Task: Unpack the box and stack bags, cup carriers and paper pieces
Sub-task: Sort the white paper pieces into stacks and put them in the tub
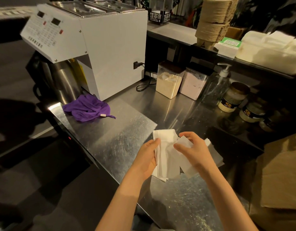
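A stack of white paper pieces is held just above the steel tabletop, near its front edge. The left grip is curled round the stack's left side; one loose sheet is pinched by the right grip.

Appear as two slim forearms, bare along the whole length that shows, down to the lower edge. End in a bare left hand and a bare right hand, fingers slender, skin uncovered at wrists and knuckles.
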A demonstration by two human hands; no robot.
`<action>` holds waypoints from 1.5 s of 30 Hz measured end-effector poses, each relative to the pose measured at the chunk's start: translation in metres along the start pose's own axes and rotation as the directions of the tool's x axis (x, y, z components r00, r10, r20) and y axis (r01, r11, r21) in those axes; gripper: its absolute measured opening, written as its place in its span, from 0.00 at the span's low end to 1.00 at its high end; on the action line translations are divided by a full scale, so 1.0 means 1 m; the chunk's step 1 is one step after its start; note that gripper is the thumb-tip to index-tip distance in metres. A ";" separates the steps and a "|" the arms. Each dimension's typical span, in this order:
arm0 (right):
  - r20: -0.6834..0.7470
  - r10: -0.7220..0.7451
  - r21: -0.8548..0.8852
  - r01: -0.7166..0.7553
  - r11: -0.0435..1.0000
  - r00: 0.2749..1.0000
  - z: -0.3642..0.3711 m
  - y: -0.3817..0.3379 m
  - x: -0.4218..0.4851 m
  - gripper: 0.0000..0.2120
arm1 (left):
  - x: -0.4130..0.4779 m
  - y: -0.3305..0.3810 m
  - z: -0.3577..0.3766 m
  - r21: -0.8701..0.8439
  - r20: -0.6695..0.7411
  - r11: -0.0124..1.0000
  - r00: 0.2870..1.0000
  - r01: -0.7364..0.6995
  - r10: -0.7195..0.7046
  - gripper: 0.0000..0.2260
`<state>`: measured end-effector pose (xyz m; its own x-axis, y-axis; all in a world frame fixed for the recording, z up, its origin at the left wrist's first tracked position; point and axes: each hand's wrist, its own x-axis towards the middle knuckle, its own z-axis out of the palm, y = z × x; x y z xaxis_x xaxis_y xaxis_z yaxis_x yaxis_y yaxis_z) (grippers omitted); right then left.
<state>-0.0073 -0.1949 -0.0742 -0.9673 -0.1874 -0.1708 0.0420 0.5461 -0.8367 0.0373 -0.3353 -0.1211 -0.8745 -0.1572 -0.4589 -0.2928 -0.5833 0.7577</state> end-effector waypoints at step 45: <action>0.093 0.087 0.285 -0.110 0.952 0.992 -0.008 -0.013 -0.001 0.06 | -0.004 -0.006 0.003 0.073 0.210 0.997 0.977 0.015 -0.030 0.12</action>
<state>-0.0088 -0.1946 -0.0591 -0.9325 -0.2146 -0.2905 0.2176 0.3083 -0.9261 0.0415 -0.3291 -0.1226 -0.9268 0.0312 -0.3742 -0.3337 -0.5256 0.7826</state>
